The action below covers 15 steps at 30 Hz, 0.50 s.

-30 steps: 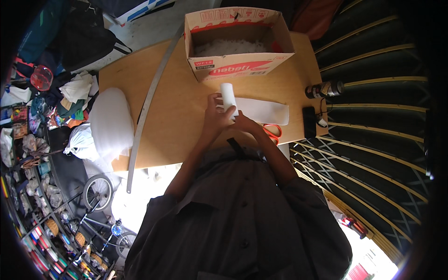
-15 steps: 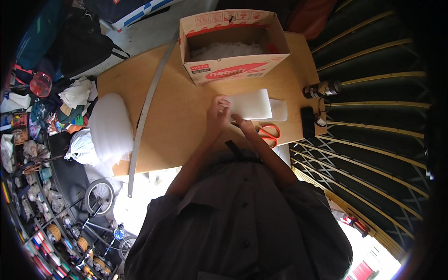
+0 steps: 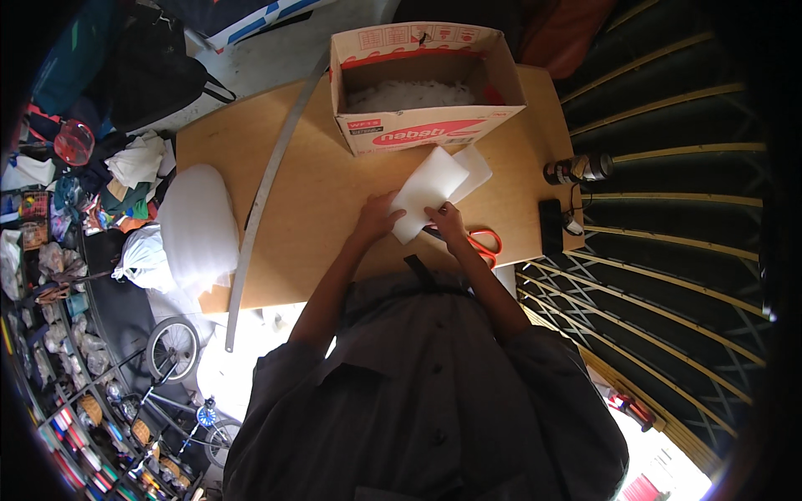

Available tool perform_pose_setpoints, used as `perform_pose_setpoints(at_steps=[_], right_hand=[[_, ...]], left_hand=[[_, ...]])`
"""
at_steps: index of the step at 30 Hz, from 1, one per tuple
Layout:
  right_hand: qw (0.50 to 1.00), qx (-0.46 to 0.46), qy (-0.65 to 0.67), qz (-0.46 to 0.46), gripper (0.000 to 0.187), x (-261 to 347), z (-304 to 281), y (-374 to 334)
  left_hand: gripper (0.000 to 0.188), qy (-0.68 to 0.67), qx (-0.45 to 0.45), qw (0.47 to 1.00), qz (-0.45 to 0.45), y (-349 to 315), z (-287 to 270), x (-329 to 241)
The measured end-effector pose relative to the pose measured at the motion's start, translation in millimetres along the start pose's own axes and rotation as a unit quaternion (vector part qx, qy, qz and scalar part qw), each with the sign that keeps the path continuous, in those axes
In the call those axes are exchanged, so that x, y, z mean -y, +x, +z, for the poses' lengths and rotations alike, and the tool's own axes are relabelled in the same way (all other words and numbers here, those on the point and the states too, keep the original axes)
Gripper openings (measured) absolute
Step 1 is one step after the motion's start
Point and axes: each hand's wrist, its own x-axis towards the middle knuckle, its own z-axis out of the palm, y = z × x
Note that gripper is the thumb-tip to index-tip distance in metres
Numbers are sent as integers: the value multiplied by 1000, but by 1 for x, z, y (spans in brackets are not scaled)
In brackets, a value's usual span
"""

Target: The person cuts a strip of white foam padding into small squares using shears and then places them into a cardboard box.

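Note:
A white foam sheet [image 3: 430, 188] lies slanted across the table in front of me, apparently folded or doubled. My left hand [image 3: 380, 217] is closed on its left edge, with the thumb over the top. On the near right edge, my right hand [image 3: 447, 222] pinches the same sheet. Beyond it, a second flap of thin white foam [image 3: 472, 173] sticks out to the right; I cannot tell whether it is a separate piece. Orange-handled scissors [image 3: 485, 245] lie beside my right hand, their blades partly hidden under it.
An open cardboard box [image 3: 430, 129] holding white material stands at the back of the wooden table [image 3: 309, 225]. A long metal ruler [image 3: 266, 185] and a white foam roll [image 3: 199, 225] lie to the left. At right are a dark jar [image 3: 578, 169] and a black phone [image 3: 550, 225].
The foam sheet has turned from lying crosswise to a slant, its near end drawn toward me. My left hand has shifted left and nearer, and both hands now grip the sheet's edges.

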Motion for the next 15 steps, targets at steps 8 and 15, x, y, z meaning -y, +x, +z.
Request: perform_pose_setpoints(at_steps=[8, 15], right_hand=[[981, -129, -112, -89, 41, -13, -14, 2], [940, -164, -297, 26, 56, -4, -17, -5]], left_hand=[[54, 124, 15, 990, -62, 8, 9, -30], [56, 196, -1, 977, -84, 8, 25, -26]])
